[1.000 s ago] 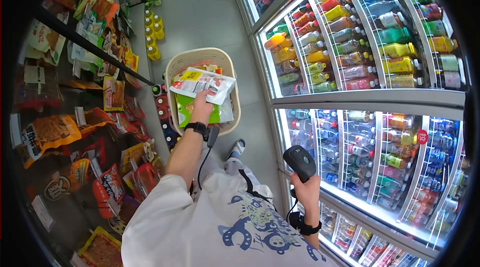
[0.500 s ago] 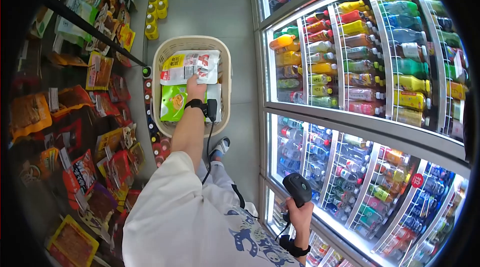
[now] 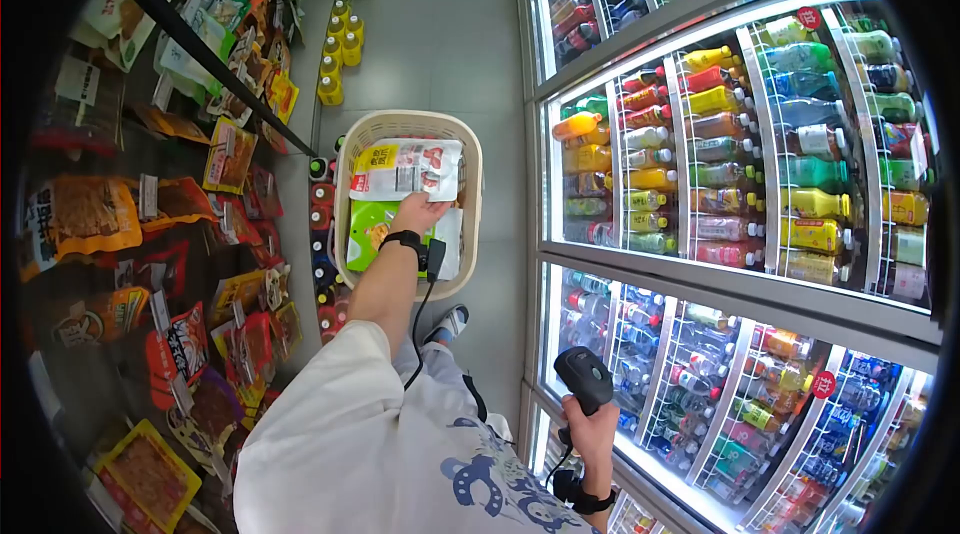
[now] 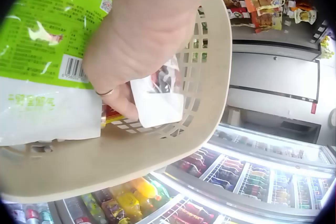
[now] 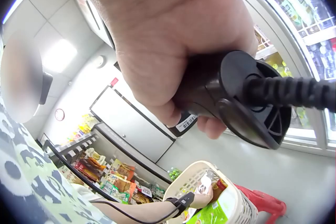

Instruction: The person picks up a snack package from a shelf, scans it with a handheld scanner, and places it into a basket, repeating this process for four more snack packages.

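Along the left side of the head view, hanging snack packets (image 3: 90,219) fill a dark rack, and yellow-filled bottles (image 3: 332,89) stand on the floor at the upper left of centre. Just left of centre sits a cream plastic basket (image 3: 477,204), shown lower and farther right in the frame than half a second ago. The white snack packet (image 3: 405,159), printed yellow and red at its left end, lies across the upper part of this basket; one second ago it slanted, its right end over the right rim, whereas now it lies nearly level inside the rim. Below it, the bright green packet (image 3: 370,222) shows more of its face than in that first frame. The left hand (image 3: 420,212) pinches the white packet's lower edge, fingers curled under, as the left wrist view also shows. Right of the basket's lower end, a sandalled foot (image 3: 452,324) is on the grey floor. At the lower right of centre, the right hand (image 3: 594,426) grips a black handheld scanner (image 3: 585,377) by its handle, the same hold as before. Farther right, lit glass-door coolers (image 3: 740,285) hold rows of drink bottles (image 3: 815,173).
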Demonstrator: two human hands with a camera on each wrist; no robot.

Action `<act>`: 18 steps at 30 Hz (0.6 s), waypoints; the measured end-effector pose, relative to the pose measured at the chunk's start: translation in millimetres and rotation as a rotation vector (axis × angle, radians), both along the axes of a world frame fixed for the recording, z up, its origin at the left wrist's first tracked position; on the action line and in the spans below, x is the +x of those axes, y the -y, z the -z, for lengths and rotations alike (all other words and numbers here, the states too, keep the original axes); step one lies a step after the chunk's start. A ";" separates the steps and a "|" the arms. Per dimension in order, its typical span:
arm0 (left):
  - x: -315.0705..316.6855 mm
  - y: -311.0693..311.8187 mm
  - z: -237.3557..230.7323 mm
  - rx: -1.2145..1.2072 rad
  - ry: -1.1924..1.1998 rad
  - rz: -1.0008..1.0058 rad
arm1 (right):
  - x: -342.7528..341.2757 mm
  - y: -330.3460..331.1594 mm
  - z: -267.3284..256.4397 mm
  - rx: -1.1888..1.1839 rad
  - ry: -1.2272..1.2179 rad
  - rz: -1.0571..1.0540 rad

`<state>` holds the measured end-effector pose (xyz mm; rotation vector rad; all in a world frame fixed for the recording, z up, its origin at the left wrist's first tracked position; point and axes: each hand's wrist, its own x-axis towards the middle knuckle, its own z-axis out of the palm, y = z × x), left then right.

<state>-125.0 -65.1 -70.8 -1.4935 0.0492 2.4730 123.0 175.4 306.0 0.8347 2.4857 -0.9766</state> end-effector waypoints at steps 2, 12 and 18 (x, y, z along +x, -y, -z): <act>6.2 -9.1 1.3 -0.040 -0.136 -0.016 | 1.9 5.1 2.1 0.013 0.002 -0.001; 26.3 -30.2 6.1 -0.122 -0.401 0.140 | 7.0 30.7 -0.1 0.044 -0.031 0.054; 4.6 -18.8 5.9 0.055 0.020 0.413 | 2.6 24.3 6.7 0.034 -0.029 0.022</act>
